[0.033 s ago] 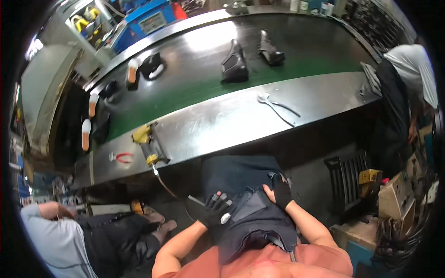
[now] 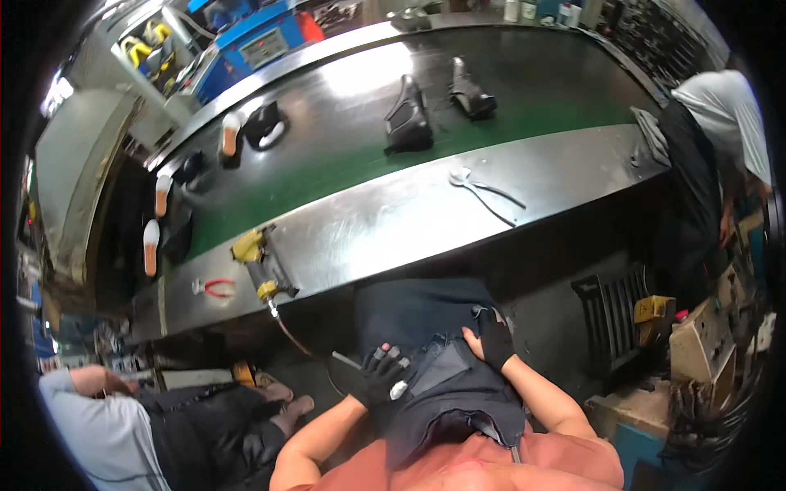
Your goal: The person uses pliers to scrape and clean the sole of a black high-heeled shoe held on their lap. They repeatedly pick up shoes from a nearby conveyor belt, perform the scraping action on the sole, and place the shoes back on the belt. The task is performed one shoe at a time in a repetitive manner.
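My left hand (image 2: 379, 378), in a black glove with bare fingertips, lies on my dark apron (image 2: 426, 307) over the thigh, fingers spread and holding nothing. A white wrap shows at its thumb, and a thin grey bar (image 2: 346, 359) sticks out beside it. My right hand (image 2: 494, 340), gloved the same way, rests flat on the apron over the other thigh, also without anything in it. Ahead on the metal bench edge (image 2: 368, 213) lie large metal pincers (image 2: 486, 196), a yellow-and-black air tool (image 2: 264, 262) with a hose, and red-handled pincers (image 2: 214, 287). Both hands are apart from these tools.
Two black boots (image 2: 409, 116) stand on the dark green conveyor belt (image 2: 327, 168). More footwear with pale soles (image 2: 151, 248) lies to the left by a metal hood (image 2: 78, 180). People sit at left (image 2: 106, 425) and right (image 2: 725, 123). A black slatted stool (image 2: 610, 315) stands at right.
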The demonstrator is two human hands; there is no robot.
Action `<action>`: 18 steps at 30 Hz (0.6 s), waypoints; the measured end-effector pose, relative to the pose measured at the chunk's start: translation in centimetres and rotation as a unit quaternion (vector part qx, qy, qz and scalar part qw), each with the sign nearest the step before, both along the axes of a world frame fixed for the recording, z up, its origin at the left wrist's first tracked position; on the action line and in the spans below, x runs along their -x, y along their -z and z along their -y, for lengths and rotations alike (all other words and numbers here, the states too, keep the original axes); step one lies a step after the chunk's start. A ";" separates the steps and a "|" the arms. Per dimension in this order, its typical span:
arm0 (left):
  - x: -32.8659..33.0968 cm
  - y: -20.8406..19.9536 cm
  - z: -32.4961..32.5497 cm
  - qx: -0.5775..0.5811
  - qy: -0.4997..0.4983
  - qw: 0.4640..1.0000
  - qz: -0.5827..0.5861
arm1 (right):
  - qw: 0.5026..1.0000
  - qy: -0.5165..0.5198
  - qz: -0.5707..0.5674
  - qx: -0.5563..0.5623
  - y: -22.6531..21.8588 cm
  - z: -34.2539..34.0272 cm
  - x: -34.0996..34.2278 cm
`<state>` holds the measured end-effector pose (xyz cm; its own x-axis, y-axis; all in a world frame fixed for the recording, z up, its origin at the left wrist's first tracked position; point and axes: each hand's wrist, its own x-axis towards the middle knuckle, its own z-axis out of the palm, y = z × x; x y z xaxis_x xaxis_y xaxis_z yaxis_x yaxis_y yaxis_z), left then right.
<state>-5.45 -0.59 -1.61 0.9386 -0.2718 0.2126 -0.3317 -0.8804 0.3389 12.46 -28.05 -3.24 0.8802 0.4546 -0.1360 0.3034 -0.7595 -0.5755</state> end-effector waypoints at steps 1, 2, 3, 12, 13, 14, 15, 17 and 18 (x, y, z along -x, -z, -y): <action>0.0 0.0 0.0 -0.005 0.008 1.000 -0.007 | 0.998 0.023 -0.046 -0.031 -0.7 -0.2 -0.1; -0.1 0.0 0.1 -0.009 0.014 1.000 -0.014 | 0.999 0.021 0.044 0.011 1.1 -0.3 0.2; -0.2 -0.2 0.0 -0.017 0.014 1.000 -0.020 | 0.996 0.021 0.082 0.009 0.9 -0.6 0.3; -1.6 -0.8 0.6 -0.018 0.007 0.999 -0.049 | 0.988 0.029 0.150 0.012 1.4 -0.2 -1.2; -1.4 -0.6 0.6 -0.005 -0.002 0.999 -0.050 | 0.988 0.027 0.153 0.023 1.1 -0.3 -1.1; -1.2 -0.2 0.7 0.011 -0.014 0.999 -0.050 | 0.987 0.021 0.158 0.035 1.1 -0.3 -1.2; -1.1 0.0 0.6 0.026 0.006 0.998 -0.057 | 0.988 0.005 0.151 0.022 2.8 -0.1 -1.6; 0.0 -0.1 -0.6 0.029 -0.005 0.996 -0.080 | 0.996 -0.051 0.009 0.069 0.9 -1.3 -1.1; 0.8 -0.9 -1.0 0.037 -0.008 0.996 -0.085 | 0.999 -0.029 0.016 0.001 -1.6 -2.6 0.0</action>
<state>-6.30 0.42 -0.67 0.9669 -0.2458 0.0683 -0.2496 -0.8558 0.4532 12.48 -25.43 -1.69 0.8568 0.5041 -0.1090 0.3647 -0.7416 -0.5630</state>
